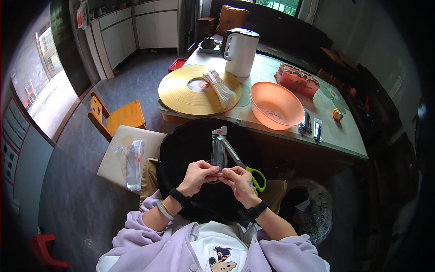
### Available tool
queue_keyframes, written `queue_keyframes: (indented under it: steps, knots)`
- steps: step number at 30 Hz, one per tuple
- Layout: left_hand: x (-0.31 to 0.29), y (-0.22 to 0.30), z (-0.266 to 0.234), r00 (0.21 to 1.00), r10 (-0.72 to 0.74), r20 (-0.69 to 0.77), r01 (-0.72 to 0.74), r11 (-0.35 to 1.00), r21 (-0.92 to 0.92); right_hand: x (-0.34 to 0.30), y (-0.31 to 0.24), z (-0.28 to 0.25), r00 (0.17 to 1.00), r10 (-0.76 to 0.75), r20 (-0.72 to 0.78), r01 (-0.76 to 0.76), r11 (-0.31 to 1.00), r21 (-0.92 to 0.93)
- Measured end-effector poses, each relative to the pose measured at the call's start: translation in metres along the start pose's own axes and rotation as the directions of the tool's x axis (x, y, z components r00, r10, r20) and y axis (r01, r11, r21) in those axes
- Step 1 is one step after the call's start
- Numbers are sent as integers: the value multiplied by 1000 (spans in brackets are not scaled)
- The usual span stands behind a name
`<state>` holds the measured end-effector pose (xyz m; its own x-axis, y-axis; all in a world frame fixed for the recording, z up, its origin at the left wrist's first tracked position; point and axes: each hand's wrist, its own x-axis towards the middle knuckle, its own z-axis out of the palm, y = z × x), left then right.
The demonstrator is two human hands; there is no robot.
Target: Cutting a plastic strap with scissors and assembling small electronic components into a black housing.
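Both hands pinch the lower end of a small clear plastic bag (219, 153) with a hang-hole flap at its top. Something dark shows through it, but I cannot tell whether it is a content or the black surface behind. My left hand (197, 177) grips from the left, and my right hand (241, 182) from the right, their fingertips almost meeting. Scissors with green handles (259, 181) lie beside the bag, partly behind my right hand. Under all this is a round black surface (179, 143) in front of my body.
More clear bags (134, 165) lie on a pale stool (113, 147) at left. On the table (342, 138) stand a large yellow tape roll (174, 93) with a white bundle (221, 89), an orange basin (290, 106), a kettle (242, 54) and small filled packets (317, 129). A wooden chair (124, 117) stands left.
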<state>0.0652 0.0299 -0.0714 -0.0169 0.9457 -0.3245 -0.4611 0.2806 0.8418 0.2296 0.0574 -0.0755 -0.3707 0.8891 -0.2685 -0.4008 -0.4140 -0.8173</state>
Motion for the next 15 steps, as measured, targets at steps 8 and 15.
queue_keyframes:
  steps: [8,15]
  knots:
    - [1,-1,2,1000,-4,1,4,1000,-11,2,2,0,999,11,-38,-11,1000,2]
    - [1,0,3,1000,3,-15,-3,1000,-19,3,5,-1,999,-39,3,38,999,29]
